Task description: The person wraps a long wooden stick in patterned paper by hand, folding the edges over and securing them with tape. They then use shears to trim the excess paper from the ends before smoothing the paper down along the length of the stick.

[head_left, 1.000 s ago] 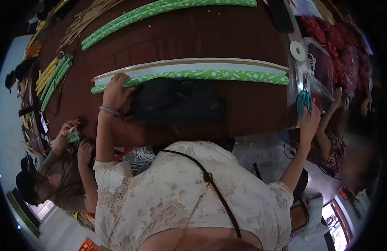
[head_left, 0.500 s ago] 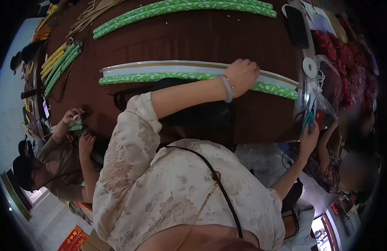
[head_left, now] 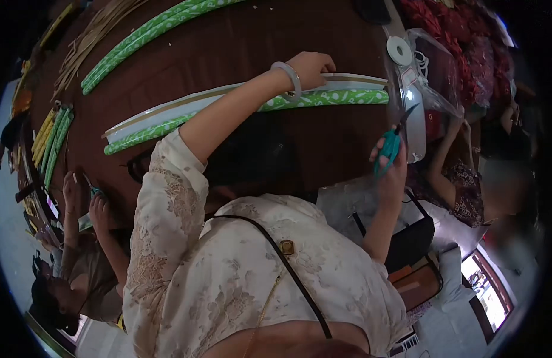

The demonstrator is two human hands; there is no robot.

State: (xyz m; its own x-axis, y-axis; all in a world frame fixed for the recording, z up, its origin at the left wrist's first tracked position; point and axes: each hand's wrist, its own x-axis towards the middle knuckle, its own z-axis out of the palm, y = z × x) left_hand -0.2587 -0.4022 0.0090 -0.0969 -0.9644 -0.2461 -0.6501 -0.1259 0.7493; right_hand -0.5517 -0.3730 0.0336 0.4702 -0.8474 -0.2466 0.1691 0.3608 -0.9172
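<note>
Across the brown table in front of me lies a half-rolled sheet of green patterned wrapping paper point(head_left: 347, 97), its white edge point(head_left: 168, 112) laid flat behind the roll with a thin brown strip along it. My left hand point(head_left: 311, 68) rests on that white edge, right of its middle, fingers curled down onto it; the fingertips are partly hidden. A ring-shaped bangle is on this wrist. Teal-handled scissors point(head_left: 389, 148) are gripped in my right hand point(head_left: 394, 164), held over the table's near right side. Their dark blades point up and to the right, apart from the paper.
Finished green rolls point(head_left: 150, 39) lie at the far side, near brown strips point(head_left: 97, 39). A white tape roll point(head_left: 399, 51), clear plastic point(head_left: 434, 65) and a dark phone point(head_left: 373, 11) sit right. Co-workers flank me; the left one's hands point(head_left: 98, 210) work near yellow and green rolls point(head_left: 52, 140).
The view has turned and shifted, so the table's things sit at a new slant. My right hand has brought the scissors left, away from the plastic. My left hand stays on the paper's edge.
</note>
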